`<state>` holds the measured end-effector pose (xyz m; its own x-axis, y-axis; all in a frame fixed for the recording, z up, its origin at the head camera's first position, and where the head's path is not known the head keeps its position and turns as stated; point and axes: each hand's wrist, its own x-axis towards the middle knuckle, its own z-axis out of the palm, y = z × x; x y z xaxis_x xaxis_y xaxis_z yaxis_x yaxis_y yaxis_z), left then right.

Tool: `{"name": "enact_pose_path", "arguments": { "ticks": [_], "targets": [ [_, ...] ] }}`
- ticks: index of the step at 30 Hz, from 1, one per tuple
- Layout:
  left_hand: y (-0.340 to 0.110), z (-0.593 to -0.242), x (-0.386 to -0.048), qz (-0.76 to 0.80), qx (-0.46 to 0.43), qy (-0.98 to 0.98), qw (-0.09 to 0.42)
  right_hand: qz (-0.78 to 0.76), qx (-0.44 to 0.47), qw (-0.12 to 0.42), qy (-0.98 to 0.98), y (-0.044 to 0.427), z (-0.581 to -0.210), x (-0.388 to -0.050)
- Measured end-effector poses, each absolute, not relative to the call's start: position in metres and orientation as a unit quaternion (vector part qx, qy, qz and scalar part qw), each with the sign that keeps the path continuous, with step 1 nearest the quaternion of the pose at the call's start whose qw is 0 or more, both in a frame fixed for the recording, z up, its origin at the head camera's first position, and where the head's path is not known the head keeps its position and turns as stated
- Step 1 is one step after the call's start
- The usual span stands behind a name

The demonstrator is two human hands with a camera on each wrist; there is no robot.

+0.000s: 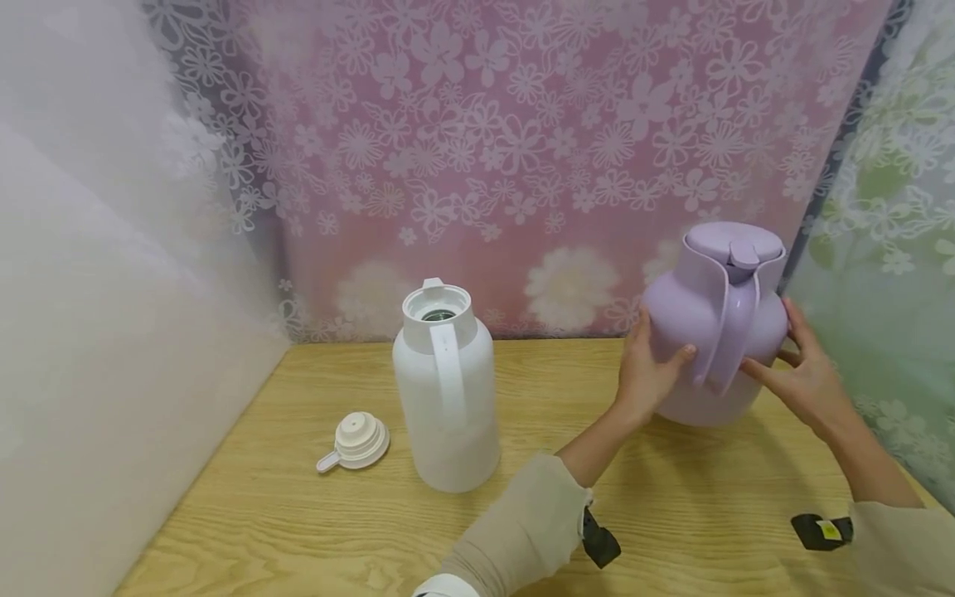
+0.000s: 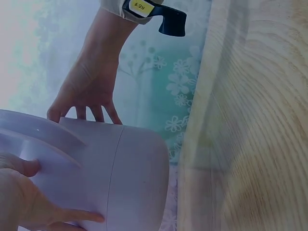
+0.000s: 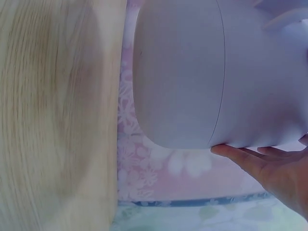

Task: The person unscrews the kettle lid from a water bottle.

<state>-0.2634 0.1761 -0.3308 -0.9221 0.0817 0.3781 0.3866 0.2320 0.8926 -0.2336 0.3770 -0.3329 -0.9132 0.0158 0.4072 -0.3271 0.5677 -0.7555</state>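
A purple thermos jug (image 1: 682, 311), its lid on top and its handle toward me, is held up off the table between both hands and leans slightly. My left hand (image 1: 647, 369) grips the left side of its body, thumb beside the handle. On the opposite side, my right hand (image 1: 809, 381) grips the body, its thumb near the handle's lower end. The left wrist view shows the jug's base (image 2: 144, 178) apart from the tabletop. In the right wrist view, the right fingers (image 3: 240, 156) lie along the jug's wall; some are hidden.
A white thermos jug (image 1: 455, 431) stands upright with its mouth uncovered, left of the purple one. Farther left, a white stopper (image 1: 361, 439) with a tab lies on the wooden table (image 1: 298, 531). Flowered curtains (image 1: 485, 149) hang behind and at the right.
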Motion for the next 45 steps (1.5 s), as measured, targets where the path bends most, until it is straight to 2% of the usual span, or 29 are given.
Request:
{"name": "enact_pose_path", "arguments": {
  "ticks": [7,15,22,45],
  "targets": [
    [0.161,-0.325,-0.252,-0.602,-0.149,-0.772,0.143,0.456,0.107,0.183,-0.864,0.364,-0.327,-0.232],
    [0.148,-0.32,-0.241,-0.608,-0.145,-0.764,0.158,0.448,0.121,0.206,-0.862,0.35,-0.326,-0.229],
    [0.139,-0.318,-0.232,-0.623,-0.137,-0.754,0.159,0.455,0.125,0.187,-0.862,0.341,-0.322,-0.225],
    [0.122,-0.335,-0.203,-0.649,-0.113,-0.734,0.162,0.474,0.176,0.21,-0.837,0.321,-0.342,-0.215]
  ]
}}
